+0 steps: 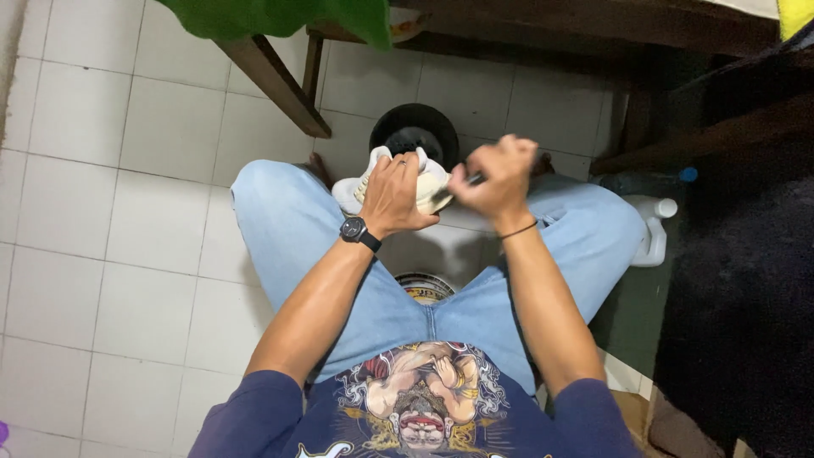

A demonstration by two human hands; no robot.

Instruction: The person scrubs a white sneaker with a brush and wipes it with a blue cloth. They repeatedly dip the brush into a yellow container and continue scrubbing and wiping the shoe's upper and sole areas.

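from where i watched, the left hand [392,193] was wrapped over a white shoe [428,182], fingers curled down across its upper and clamped on it, holding it above the gap between the knees. the shoe was pale, cream to white, with a rounded, thick sole edge showing to the left of the hand and a padded collar or tongue poking up between the fingers. most of its upper was hidden under the hand, so i could not tell laces or stitching.

the right hand [500,174] was closed in a fist just beside the shoe, gripping a thin dark tool [462,184] whose tip met the shoe's side; it was blurred, and i could not tell what kind of tool it was. a dark band sat on that wrist, and a black watch [354,229] on the left wrist.

the person was seated in light blue jeans [297,229], over a white tiled floor [110,170]. a round black object [414,127] lay on the floor just beyond the shoe. a white plastic jug [653,233] stood near the right knee. a wooden leg [275,80] slanted down from a green cloth [280,17] at the top of the view.
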